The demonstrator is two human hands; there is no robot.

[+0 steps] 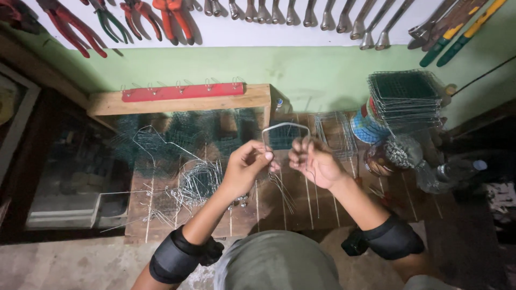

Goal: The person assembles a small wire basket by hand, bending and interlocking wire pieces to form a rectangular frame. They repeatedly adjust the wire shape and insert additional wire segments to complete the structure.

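Observation:
My left hand (244,167) and my right hand (314,160) are raised above a wooden workbench (317,201), both gripping a bent grey wire frame (285,127) that arches up between them. The left fingers pinch one leg of the wire, the right fingers curl around the other leg. Thin wire ends hang down below my hands. A heap of loose bent wires (196,182) lies on the bench just left of my left hand. Green wire mesh (183,134) covers the bench behind it.
A stack of small mesh baskets (404,99) stands at the right on a round tin. A jar and plastic bottle (454,172) sit beside it. A red hook rail (183,91) tops a wooden shelf. Pliers and spanners hang on the wall.

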